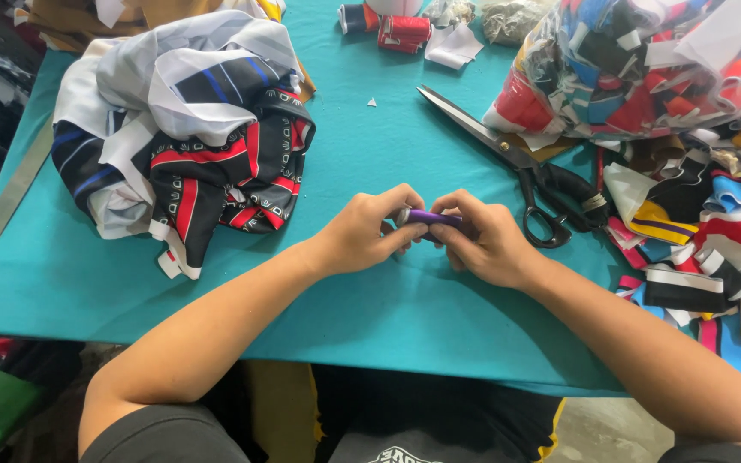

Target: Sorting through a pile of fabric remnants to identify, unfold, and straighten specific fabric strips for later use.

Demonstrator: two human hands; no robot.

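Note:
A small purple spool of thread [431, 218] lies sideways between both my hands over the teal table [370, 154]. My left hand [364, 232] pinches its left end with fingers and thumb. My right hand [484, 243] curls its fingers around the spool's right part. Most of the spool is hidden by the fingers.
Large black-handled scissors [516, 163] lie just right of my hands. A heap of striped fabric [190, 129] sits at the left. Colourful ribbed strips [705, 231] and a clear bag of scraps [636, 69] fill the right. Red thread spools [403, 33] stand at the far edge.

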